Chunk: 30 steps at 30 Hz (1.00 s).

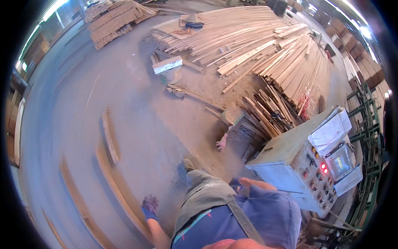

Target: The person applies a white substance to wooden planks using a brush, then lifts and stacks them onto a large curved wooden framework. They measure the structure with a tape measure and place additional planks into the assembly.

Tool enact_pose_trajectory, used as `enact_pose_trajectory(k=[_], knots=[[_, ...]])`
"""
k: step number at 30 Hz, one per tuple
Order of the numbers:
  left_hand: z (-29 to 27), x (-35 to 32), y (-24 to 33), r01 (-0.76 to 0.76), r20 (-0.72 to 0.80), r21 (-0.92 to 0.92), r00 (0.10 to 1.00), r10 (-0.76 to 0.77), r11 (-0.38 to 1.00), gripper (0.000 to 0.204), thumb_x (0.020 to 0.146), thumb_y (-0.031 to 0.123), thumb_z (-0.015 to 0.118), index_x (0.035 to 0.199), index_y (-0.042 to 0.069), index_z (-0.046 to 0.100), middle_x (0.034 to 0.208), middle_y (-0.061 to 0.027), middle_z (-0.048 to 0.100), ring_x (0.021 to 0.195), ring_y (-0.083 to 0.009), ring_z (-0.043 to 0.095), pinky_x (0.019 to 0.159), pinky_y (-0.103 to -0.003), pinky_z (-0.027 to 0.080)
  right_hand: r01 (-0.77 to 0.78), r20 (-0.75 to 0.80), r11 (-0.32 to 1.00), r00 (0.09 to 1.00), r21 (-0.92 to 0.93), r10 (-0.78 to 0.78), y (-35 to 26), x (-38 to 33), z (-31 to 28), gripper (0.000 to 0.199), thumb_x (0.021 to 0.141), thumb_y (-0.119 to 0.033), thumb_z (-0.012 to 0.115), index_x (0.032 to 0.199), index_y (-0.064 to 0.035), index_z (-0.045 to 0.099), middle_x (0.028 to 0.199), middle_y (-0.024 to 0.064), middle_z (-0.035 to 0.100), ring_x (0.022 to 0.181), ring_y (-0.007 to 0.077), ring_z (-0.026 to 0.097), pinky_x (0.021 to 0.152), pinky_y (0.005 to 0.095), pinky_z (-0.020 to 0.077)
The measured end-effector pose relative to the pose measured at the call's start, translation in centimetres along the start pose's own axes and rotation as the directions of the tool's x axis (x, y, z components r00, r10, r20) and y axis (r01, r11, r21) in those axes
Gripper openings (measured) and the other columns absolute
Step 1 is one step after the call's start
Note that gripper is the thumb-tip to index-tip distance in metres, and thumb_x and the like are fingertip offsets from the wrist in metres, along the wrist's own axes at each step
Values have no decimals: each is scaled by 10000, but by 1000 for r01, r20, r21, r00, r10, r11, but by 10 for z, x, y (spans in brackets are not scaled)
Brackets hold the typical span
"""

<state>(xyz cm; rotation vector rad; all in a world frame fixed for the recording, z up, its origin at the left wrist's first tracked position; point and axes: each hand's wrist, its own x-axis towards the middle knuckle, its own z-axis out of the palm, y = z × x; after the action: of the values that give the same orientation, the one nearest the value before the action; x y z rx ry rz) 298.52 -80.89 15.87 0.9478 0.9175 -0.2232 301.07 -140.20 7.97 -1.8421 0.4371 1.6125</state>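
My left hand (150, 205), in a dark purple-grey work glove with a blue cuff, hangs low at my left side. Its fingers look loosely apart, with nothing visible in them. Just left of it lies a long wooden strip (120, 193), blurred, and whether the glove touches it I cannot tell. My right forearm bends across in front of my body. The dark blue glove on my right hand (236, 182) shows only in part beside my grey apron (205, 189), and its fingers are hidden. A pink glove (222, 142) lies ahead on the floor.
A control cabinet (286, 166) with buttons, lit red lamps and a screen stands close on my right. Beyond it spread long piles of wooden strips (244, 33). Short boards (110, 135) lie left; a white-topped block (167, 65) and stacked wood (116, 20) stand farther off.
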Motion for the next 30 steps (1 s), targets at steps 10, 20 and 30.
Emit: enact_pose_trajectory(k=[10, 20, 30], knots=[[27, 120, 80, 212, -178, 553, 975, -134, 805, 442, 1006, 425, 385, 1275, 117, 553, 1165, -118, 637, 1075, -297, 599, 904, -462, 469, 220, -358, 930, 877, -295, -321, -423, 12, -218, 478, 893, -465, 529, 852, -37, 737, 762, 115, 726, 667, 227, 711, 661, 381, 577], [-7, 386, 360, 194, 54, 341, 973, -225, 920, 454, 1017, 436, 375, 1281, 111, 551, 1173, -113, 635, 1088, -282, 605, 883, -460, 480, -152, -46, 985, 988, -84, 149, -563, 92, -168, 299, 850, -355, 619, 778, -81, 711, 738, 89, 720, 603, 235, 694, 569, 402, 577], [146, 565, 734, -89, 64, 237, 995, 76, 967, 510, 994, 400, 416, 1390, 84, 472, 1377, -149, 514, 1266, -299, 495, 1055, -448, 396, -83, 39, 989, 996, 127, 78, -719, 185, -200, 231, 820, -309, 643, 768, -94, 706, 756, 97, 716, 610, 237, 692, 572, 400, 570]])
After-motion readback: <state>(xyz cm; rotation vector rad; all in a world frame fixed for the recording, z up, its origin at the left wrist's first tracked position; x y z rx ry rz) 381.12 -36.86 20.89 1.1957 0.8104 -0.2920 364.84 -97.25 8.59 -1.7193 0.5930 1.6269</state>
